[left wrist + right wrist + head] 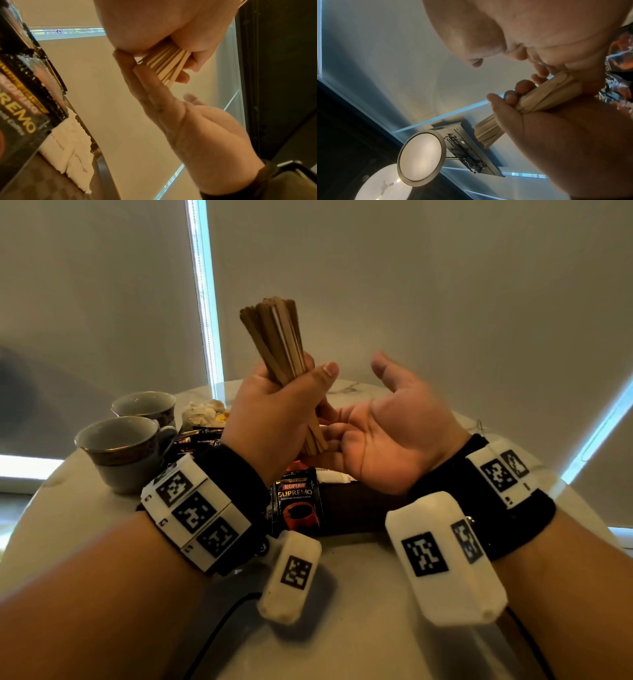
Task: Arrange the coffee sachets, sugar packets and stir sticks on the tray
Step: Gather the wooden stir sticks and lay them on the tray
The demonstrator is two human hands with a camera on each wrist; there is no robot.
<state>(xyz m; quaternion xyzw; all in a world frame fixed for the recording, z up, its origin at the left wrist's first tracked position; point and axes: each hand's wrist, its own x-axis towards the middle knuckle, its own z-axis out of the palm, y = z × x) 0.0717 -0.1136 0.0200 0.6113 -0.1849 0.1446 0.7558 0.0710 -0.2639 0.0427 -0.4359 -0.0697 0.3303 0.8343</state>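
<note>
My left hand (pixel 291 398) grips a thick bundle of wooden stir sticks (pixel 277 337) upright above the table. The bundle's lower ends (pixel 164 63) rest against the fingers of my right hand (pixel 363 412), which lies open, palm turned toward the left hand, thumb raised. The right wrist view shows the left fingers curled round the sticks (pixel 547 97). Below the hands is a dark brown tray (pixel 359 508). On it lie a black Kopiko Supremo coffee sachet (pixel 296 501) and white sugar packets (pixel 334 475), seen close in the left wrist view as sachet (pixel 20 108) and packets (pixel 68 146).
Two empty cups (pixel 120 450) (pixel 145 405) stand at the table's left. Behind them lie more black sachets (pixel 198 438) and a pile of crumpled pale wrappers (pixel 203 410). The round marble table (pixel 342 628) ends at blinds behind. A black cable (pixel 219 628) runs across the front.
</note>
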